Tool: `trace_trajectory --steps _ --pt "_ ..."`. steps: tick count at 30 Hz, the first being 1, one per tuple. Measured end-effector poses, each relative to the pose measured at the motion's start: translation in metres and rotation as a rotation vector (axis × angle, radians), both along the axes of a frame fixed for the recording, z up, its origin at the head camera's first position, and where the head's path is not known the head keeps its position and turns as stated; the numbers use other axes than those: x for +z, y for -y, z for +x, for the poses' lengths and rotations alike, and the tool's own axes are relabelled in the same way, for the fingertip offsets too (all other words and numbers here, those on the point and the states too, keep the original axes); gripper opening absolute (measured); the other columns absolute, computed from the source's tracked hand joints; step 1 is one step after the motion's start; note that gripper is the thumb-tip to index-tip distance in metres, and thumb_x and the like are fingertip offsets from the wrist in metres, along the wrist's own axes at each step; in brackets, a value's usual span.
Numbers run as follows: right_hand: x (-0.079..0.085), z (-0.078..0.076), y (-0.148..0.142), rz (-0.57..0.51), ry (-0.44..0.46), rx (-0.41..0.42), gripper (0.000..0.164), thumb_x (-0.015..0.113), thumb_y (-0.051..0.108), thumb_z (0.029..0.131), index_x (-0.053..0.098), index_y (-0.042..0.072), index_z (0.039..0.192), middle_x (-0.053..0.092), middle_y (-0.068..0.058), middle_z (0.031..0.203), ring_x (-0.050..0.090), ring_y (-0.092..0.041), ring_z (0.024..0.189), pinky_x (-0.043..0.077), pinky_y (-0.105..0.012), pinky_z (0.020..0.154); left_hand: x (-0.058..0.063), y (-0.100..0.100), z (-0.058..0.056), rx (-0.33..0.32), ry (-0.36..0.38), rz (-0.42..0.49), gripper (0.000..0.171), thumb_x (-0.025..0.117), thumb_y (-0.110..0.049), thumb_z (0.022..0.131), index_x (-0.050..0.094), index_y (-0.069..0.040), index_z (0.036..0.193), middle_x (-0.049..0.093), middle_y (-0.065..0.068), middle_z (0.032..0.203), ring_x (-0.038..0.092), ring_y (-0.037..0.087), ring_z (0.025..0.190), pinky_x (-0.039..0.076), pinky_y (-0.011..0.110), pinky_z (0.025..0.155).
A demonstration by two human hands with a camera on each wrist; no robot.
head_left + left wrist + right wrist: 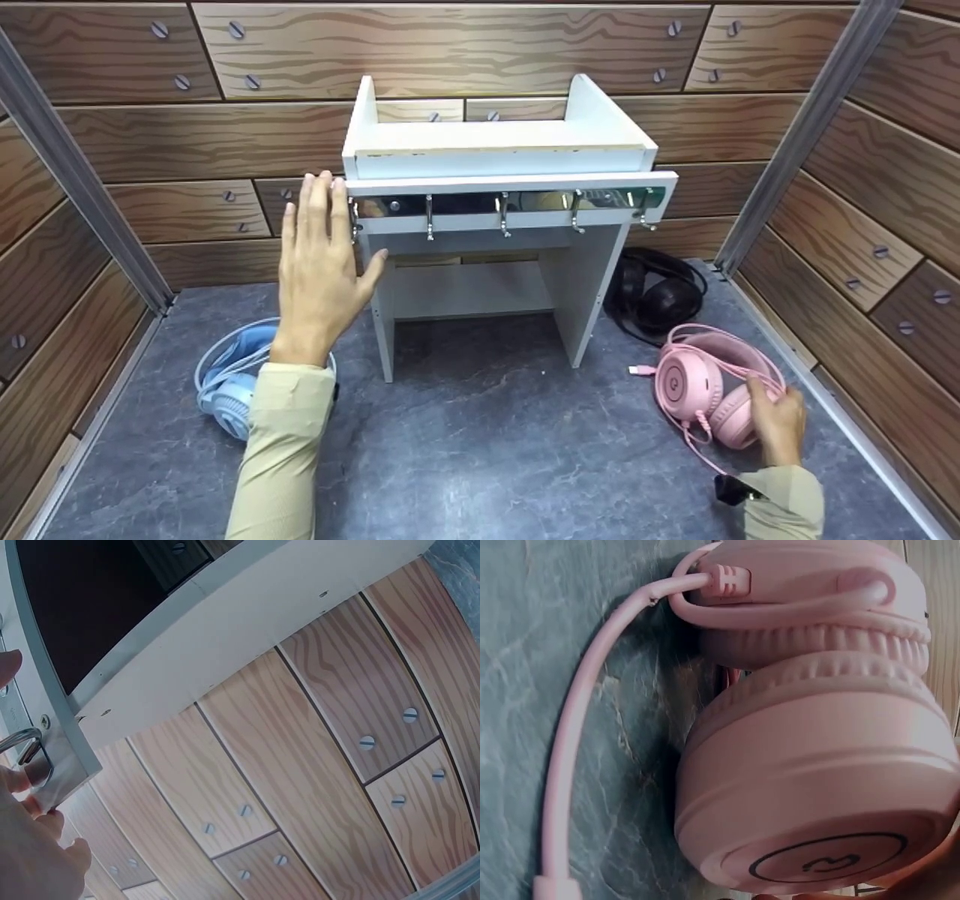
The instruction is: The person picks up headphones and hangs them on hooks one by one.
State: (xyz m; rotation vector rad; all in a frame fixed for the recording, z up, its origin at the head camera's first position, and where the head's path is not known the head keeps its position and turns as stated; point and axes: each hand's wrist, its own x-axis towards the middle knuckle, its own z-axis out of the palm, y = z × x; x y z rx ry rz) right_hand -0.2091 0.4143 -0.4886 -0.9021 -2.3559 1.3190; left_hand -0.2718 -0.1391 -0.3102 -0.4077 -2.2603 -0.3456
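Blue headset at left; black headset back right.

Grey marbled surface bears white rack, blue headphones, black headphones, pink headphones.

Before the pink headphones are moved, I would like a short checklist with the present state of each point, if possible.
1. Right hand on the pink headphones: ok, at one earcup.
2. Grip firmness: cannot tell, the hand is partly hidden.
3. Left hand at the hook rail: ok, touching its left end.
4. Visible hooks free of headphones: ok.
5. Cable tidy: not ok, loose, with the USB plug lying out.
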Motion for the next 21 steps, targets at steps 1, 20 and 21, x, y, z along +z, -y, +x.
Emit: trace_trajectory --steps 1,20,21 --pt "0.000 0.000 -0.001 -0.012 0.002 0.002 0.080 0.042 0.041 0.102 0.018 -0.019 0.149 0.026 -0.047 0.147 0.026 -0.059 0.138 0.024 -0.060 0.116 0.000 0.000 0.000 0.000 0.001 0.000 0.091 0.071 -0.034 0.091 0.024 0.008 0.156 0.023 0.026 0.162 0.014 0.037 0.153 0.002 0.043 0.125" --pt "-0.003 -0.004 -0.015 -0.253 0.048 0.038 0.099 0.044 0.053 0.096 0.007 -0.022 0.149 0.020 -0.045 0.150 0.024 -0.052 0.140 0.022 -0.054 0.119 0.000 0.000 0.001 -0.006 -0.002 0.011 0.091 0.071 -0.034 0.091 0.024 0.008 0.156 0.023 0.026 0.162 0.014 0.037 0.153 0.002 0.043 0.125" --pt "-0.003 -0.004 -0.015 -0.249 0.054 0.044 0.100 0.045 0.054 0.096 0.008 -0.023 0.148 0.023 -0.045 0.147 0.027 -0.051 0.138 0.025 -0.054 0.118 0.000 0.000 0.001 -0.005 0.001 0.011 0.091 0.070 -0.034 0.091 0.024 0.008 0.156 0.023 0.026 0.162 0.014 0.037 0.153 0.002 0.043 0.125"
